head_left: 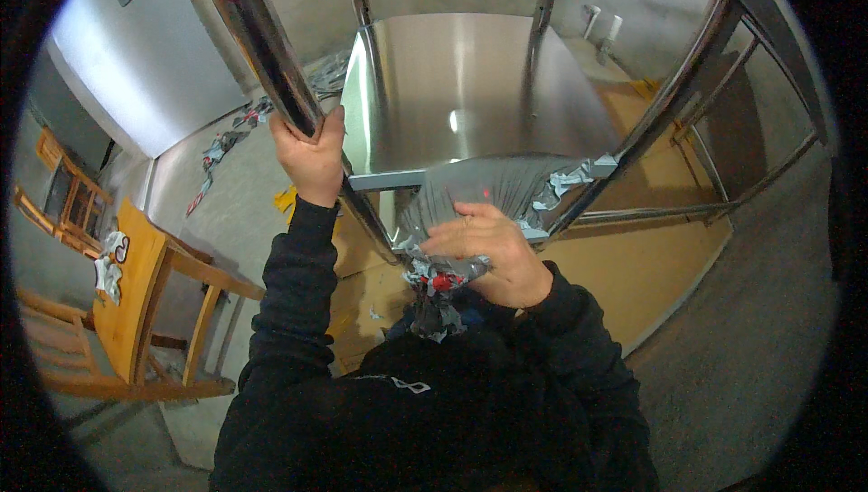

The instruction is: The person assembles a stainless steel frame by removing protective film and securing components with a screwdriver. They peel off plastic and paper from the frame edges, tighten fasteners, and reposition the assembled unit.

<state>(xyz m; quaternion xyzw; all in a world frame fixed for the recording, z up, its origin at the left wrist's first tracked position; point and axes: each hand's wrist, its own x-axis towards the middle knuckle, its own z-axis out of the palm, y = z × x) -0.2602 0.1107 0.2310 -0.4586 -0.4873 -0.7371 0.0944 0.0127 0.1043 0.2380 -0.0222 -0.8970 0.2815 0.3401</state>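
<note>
Film (466, 182), thin and grey, spans the gap between the front edge of the steel panel (470, 85) and the right grip (495, 252), drawn into creases. Stripping this film from the metal frame appears to be the step in hand. The left grip (310, 162) is wrapped around the post (258, 35) at the panel's left side, apparently as a brace. The right grip lies back upward over the film, fingers reaching left; whether it pinches the film cannot be told. A crumpled bundle (438, 286) with red patches hangs just left of and below the right grip. Torn scraps (571, 180) cling to the panel's corner, above and right of the same grip. The next move probably calls for a firm hold and a steady pull; the film may tear.
</note>
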